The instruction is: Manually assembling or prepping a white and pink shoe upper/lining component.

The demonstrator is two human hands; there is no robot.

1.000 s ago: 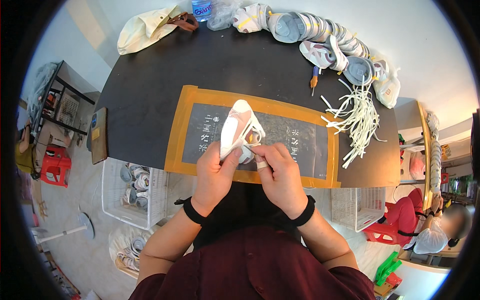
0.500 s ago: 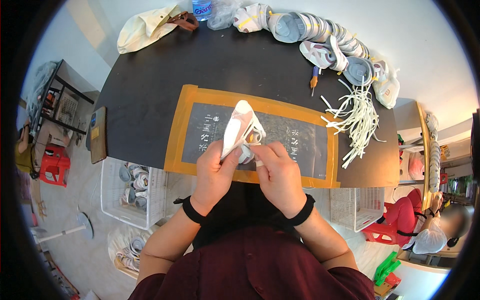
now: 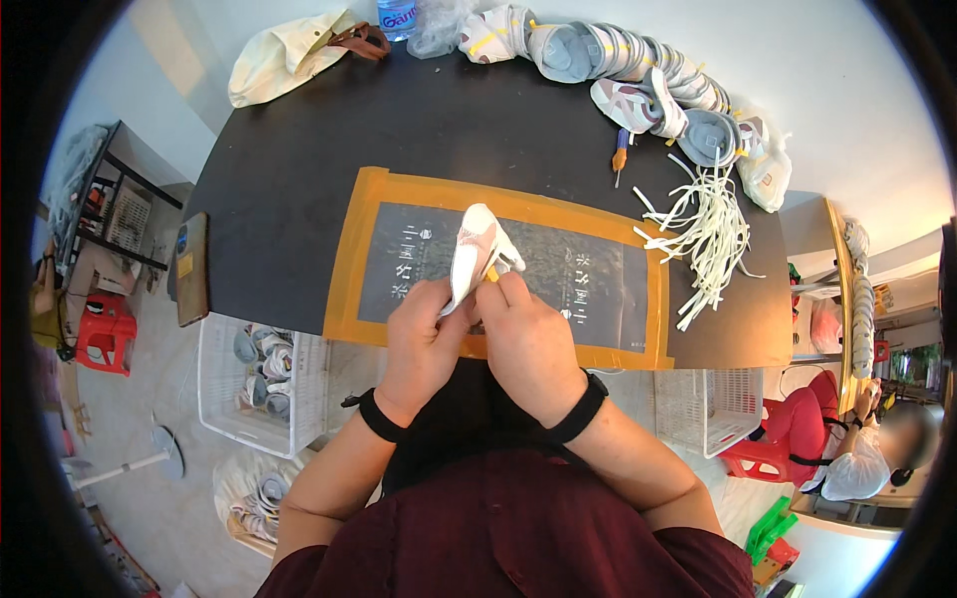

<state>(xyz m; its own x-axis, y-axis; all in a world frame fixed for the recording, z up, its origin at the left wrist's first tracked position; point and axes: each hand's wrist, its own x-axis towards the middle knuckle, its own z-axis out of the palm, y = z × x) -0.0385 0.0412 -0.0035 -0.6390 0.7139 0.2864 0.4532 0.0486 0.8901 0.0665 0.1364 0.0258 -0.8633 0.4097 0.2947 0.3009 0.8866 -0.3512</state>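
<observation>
Holding a small white shoe (image 3: 476, 251) with both hands, toe end tilted up and away, just above the near half of a dark cutting mat (image 3: 588, 274) with an orange border. Left hand (image 3: 423, 339) closed around the lower left side of the shoe, fingers wrapped on its sole and heel part. Right hand (image 3: 526, 339) pressed against the shoe from the right, fingertips pinched at the opening, where a small yellow bit shows between them; cannot tell what this bit is. Black bands on both wrists.

Under the mat, a black table (image 3: 289, 179), rounded at the far corners. On its right side, well apart from the hands, a loose heap of white strips (image 3: 708, 229), and just beside it a screwdriver (image 3: 619, 159) with orange handle. Along the far edge, a long row of more shoes (image 3: 638, 75), grey and white, curving toward the right corner. At the far left corner, a cream cloth bag (image 3: 284, 60) with a brown strap, and near it a clear plastic bottle (image 3: 397, 15). At the left edge of the table, a flat brown board (image 3: 191, 267).

Below the table on the floor, left side, a white wire basket (image 3: 224, 399) with shoes inside; right side, another white basket (image 3: 713, 404). Far left, a red stool (image 3: 100, 334). At the right rim, another person (image 3: 847, 448) sitting, partly hidden.
</observation>
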